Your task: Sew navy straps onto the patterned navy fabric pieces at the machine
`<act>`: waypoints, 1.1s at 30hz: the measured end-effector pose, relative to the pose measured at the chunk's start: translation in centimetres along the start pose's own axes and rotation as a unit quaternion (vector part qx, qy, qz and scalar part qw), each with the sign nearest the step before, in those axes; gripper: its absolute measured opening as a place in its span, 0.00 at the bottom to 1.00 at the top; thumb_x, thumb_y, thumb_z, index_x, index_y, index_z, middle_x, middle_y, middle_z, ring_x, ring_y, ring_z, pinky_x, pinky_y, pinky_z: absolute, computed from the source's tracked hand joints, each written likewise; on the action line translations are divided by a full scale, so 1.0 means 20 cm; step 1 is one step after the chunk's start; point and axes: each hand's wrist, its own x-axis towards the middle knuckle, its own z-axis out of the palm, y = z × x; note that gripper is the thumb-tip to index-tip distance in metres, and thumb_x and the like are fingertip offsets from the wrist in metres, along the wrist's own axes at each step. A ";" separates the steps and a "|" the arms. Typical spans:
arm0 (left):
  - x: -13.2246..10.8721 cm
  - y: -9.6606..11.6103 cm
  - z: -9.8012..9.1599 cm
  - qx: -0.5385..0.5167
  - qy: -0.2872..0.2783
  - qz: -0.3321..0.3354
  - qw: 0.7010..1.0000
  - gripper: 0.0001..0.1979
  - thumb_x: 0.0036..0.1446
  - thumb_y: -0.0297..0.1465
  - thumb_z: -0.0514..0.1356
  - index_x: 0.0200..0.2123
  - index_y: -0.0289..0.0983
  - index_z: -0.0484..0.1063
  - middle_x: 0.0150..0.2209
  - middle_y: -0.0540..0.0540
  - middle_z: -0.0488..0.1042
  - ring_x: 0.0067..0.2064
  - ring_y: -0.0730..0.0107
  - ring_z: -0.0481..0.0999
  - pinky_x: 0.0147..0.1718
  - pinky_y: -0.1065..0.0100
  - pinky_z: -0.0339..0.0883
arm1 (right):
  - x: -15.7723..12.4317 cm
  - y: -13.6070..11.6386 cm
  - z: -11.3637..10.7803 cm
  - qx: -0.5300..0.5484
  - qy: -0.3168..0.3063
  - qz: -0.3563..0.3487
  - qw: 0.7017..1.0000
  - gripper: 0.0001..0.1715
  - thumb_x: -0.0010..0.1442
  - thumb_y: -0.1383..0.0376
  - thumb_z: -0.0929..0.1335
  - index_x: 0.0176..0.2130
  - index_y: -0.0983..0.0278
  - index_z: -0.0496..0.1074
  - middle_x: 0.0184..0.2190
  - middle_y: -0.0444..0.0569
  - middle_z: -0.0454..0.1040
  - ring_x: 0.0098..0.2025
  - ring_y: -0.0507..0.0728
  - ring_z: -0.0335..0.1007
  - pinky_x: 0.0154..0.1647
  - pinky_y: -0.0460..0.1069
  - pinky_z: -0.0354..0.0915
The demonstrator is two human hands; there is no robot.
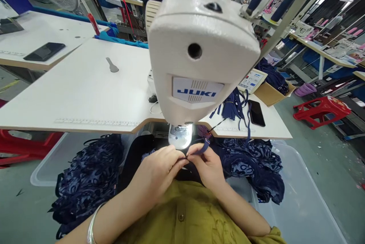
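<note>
Below the needle end of a white JUKI sewing machine (199, 38), my two hands meet with their fingertips almost touching. My left hand (161, 164) is closed, its thumb pinching something small and dark against the fingers; most of that piece is hidden. My right hand (207, 166) pinches a narrow navy strap (204, 147), which loops up over the fingers and has a small slider on it. A clear plastic guard (180, 137) is just above my left fingertips. Dark blue patterned garment pieces are piled at left (91, 175) and navy ones at right (256, 168).
A bundle of navy straps (231, 105) and a phone (256, 113) lie on the table right of the machine. Another phone (45, 51) and a grey flat tool (112, 65) are at left. Clear bins (302, 194) and red stools (322, 111) flank the table.
</note>
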 end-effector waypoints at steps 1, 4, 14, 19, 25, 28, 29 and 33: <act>0.02 -0.01 -0.02 0.012 -0.004 -0.007 1.000 0.09 0.65 0.32 0.50 0.36 0.40 0.69 0.30 0.51 0.69 0.32 0.72 0.70 0.30 0.71 0.63 | 0.03 -0.02 0.00 -0.015 -0.004 0.019 1.000 0.04 0.57 0.62 0.70 0.32 0.61 0.74 0.28 0.42 0.73 0.29 0.51 0.66 0.30 0.45 0.62; 0.09 -0.04 -0.04 0.118 0.040 -0.005 0.992 0.11 0.65 0.34 0.50 0.36 0.38 0.70 0.31 0.47 0.71 0.34 0.66 0.71 0.33 0.65 0.66 | 0.12 -0.05 0.02 -0.053 0.005 0.020 0.998 0.05 0.58 0.62 0.69 0.35 0.61 0.73 0.30 0.41 0.73 0.30 0.51 0.65 0.33 0.45 0.62; 0.02 -0.16 0.09 0.153 0.155 0.173 0.961 0.18 0.62 0.25 0.54 0.55 0.35 0.65 0.50 0.44 0.75 0.54 0.68 0.70 0.55 0.63 0.57 | 0.24 0.01 0.04 0.004 0.000 0.057 0.998 0.10 0.58 0.62 0.66 0.40 0.60 0.61 0.25 0.37 0.58 0.24 0.49 0.54 0.27 0.44 0.57; 0.00 -0.15 0.12 0.129 0.143 0.122 0.974 0.19 0.63 0.26 0.54 0.56 0.42 0.65 0.53 0.47 0.74 0.56 0.68 0.69 0.53 0.63 0.54 | 0.31 -0.02 -0.03 -0.075 -0.046 0.011 0.996 0.05 0.61 0.61 0.63 0.36 0.61 0.61 0.29 0.40 0.63 0.28 0.50 0.60 0.32 0.45 0.59; 0.05 -0.08 0.13 0.151 0.204 0.090 0.963 0.15 0.62 0.30 0.57 0.52 0.40 0.68 0.49 0.48 0.76 0.52 0.67 0.73 0.47 0.62 0.54 | 0.39 -0.08 -0.08 -0.256 -0.059 0.020 0.965 0.09 0.59 0.62 0.63 0.28 0.61 0.61 0.15 0.35 0.56 0.19 0.49 0.55 0.24 0.45 0.50; 0.06 -0.06 0.12 0.178 0.214 0.067 0.958 0.15 0.62 0.30 0.57 0.52 0.40 0.69 0.49 0.49 0.77 0.51 0.67 0.74 0.45 0.62 0.54 | 0.42 -0.08 -0.07 -0.312 -0.052 0.014 0.948 0.09 0.57 0.63 0.63 0.26 0.61 0.60 0.14 0.35 0.55 0.18 0.49 0.52 0.23 0.45 0.47; 0.06 -0.05 0.12 0.185 0.220 0.059 0.956 0.14 0.62 0.31 0.57 0.52 0.41 0.69 0.49 0.50 0.77 0.50 0.67 0.74 0.45 0.62 0.53 | 0.43 -0.07 -0.06 -0.327 -0.044 0.007 0.944 0.09 0.56 0.63 0.63 0.25 0.61 0.60 0.14 0.35 0.55 0.18 0.49 0.51 0.23 0.45 0.47; 0.07 -0.04 0.11 0.198 0.226 0.035 0.953 0.15 0.62 0.33 0.57 0.52 0.40 0.69 0.49 0.48 0.76 0.51 0.66 0.74 0.46 0.61 0.53 | 0.45 -0.06 -0.05 -0.356 -0.030 -0.007 0.934 0.09 0.55 0.64 0.62 0.24 0.62 0.62 0.16 0.38 0.59 0.21 0.51 0.55 0.25 0.45 0.50</act>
